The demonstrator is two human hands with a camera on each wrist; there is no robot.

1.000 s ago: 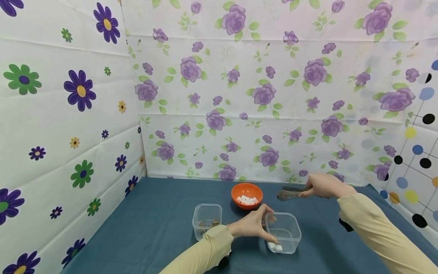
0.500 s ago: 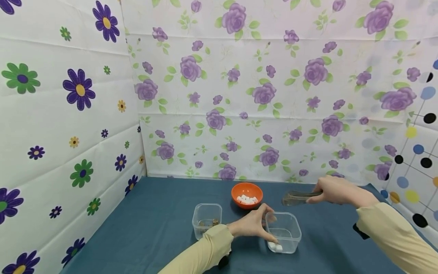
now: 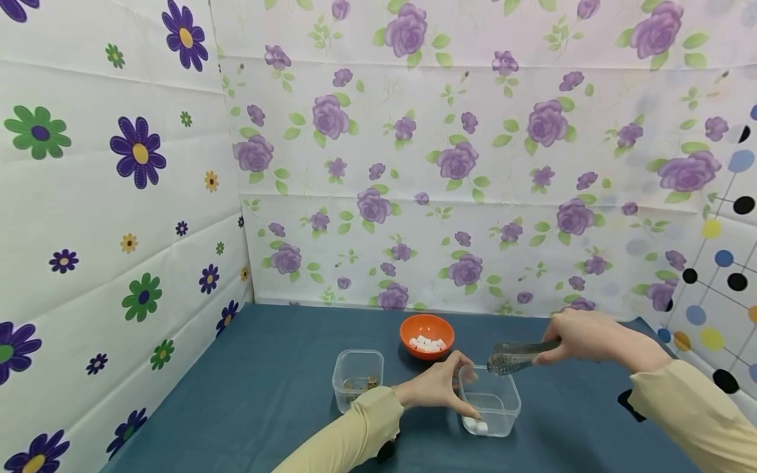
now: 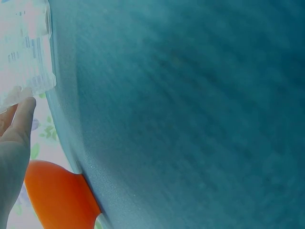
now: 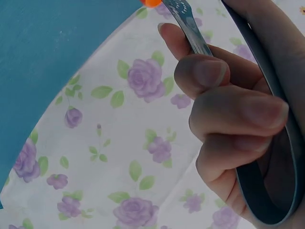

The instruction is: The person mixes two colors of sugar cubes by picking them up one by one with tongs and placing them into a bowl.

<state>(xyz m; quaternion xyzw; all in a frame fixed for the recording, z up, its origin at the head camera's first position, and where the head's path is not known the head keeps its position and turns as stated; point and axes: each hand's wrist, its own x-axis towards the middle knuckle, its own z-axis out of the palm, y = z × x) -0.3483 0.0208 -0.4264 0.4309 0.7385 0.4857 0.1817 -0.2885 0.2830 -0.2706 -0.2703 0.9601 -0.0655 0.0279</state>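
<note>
My left hand (image 3: 437, 387) grips a clear plastic box (image 3: 499, 424) at its left side, thumb on the near side and fingers at the far side. Small white pieces (image 3: 476, 427) lie in the near left corner of that box. Metal tongs (image 3: 514, 357) are in my right hand (image 3: 585, 338), their tips over the far rim of the box. In the right wrist view, curled fingers (image 5: 238, 109) wrap around the tongs' bent strip (image 5: 274, 210). Whether the tongs' tips hold anything cannot be made out.
Behind my left hand stands an orange bowl (image 3: 427, 323) with several white pieces in it. A second clear box (image 3: 358, 358) with brown pieces (image 3: 371, 382) is to the left, partly behind my left sleeve. Patterned cloth walls (image 3: 378, 164) enclose the blue tabletop (image 3: 266, 368).
My right hand has moved right and a little down with the tongs, whose tips now overlap the box's far rim. My left hand and the box have stayed in place.
</note>
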